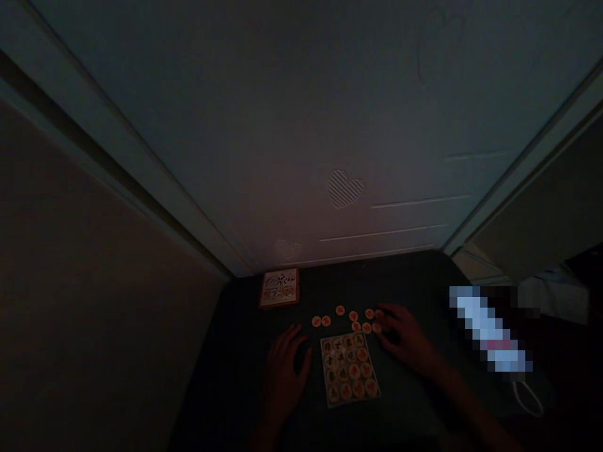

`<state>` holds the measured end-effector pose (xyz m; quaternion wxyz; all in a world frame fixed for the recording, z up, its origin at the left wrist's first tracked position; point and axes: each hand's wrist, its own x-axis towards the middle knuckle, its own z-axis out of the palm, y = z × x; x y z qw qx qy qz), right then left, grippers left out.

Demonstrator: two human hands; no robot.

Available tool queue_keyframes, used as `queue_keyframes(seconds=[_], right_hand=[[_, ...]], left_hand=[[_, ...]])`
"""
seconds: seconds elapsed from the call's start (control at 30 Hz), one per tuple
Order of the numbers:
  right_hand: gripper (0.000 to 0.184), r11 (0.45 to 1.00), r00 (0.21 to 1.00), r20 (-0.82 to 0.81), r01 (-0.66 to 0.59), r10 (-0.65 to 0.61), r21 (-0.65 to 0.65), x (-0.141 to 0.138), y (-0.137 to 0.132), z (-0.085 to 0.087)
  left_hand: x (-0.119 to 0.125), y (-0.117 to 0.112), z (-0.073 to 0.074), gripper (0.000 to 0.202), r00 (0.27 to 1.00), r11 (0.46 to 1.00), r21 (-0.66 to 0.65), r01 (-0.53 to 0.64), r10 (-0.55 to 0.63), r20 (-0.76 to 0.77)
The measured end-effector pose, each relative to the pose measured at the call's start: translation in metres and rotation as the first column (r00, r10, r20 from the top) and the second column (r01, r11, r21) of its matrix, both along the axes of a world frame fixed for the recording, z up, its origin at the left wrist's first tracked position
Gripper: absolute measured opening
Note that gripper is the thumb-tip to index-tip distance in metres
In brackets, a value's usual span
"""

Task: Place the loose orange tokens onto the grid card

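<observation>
Head view: left hand (pixel 285 376) flat on dark table (pixel 226 389), fingers spread wide, holding nothing, just left of tray (pixel 354 400) with rows of round game discs. Right hand (pixel 405 336) open wide, fingertips (pixel 384 309) at loose discs (pixel 353 316) scattered beyond tray. Printed box (pixel 279 287) far left.

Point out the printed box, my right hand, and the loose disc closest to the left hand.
Printed box (pixel 279 287): head view, point on its top face.
Right hand (pixel 402 336): head view, point on the back of the hand.
Loose disc (pixel 316 321): head view, point on its marked upper face.
</observation>
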<state>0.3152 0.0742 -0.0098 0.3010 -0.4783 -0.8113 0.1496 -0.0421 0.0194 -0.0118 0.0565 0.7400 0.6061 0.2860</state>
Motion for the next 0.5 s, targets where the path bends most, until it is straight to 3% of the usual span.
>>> queue_keyframes(seconds=[0.1, 0.27, 0.5], right_hand=[[0.044, 0.999, 1.0, -0.005, 0.0, 0.0, 0.035, -0.001, -0.001, -0.001], [0.036, 0.998, 1.0, -0.013, 0.011, -0.01, 0.065, -0.003, 0.0, -0.001], [0.028, 0.998, 0.996, -0.077, 0.036, -0.033, 0.042, -0.008, -0.008, 0.011]], left_hand=[[0.001, 0.0, 0.002, 0.023, 1.0, 1.0, -0.017, -0.005, 0.004, -0.004], [0.002, 0.0, 0.006, 0.023, 1.0, 1.0, -0.005, -0.008, 0.008, 0.009], [0.002, -0.001, 0.006, 0.023, 1.0, 1.0, -0.015, -0.008, 0.008, 0.012]])
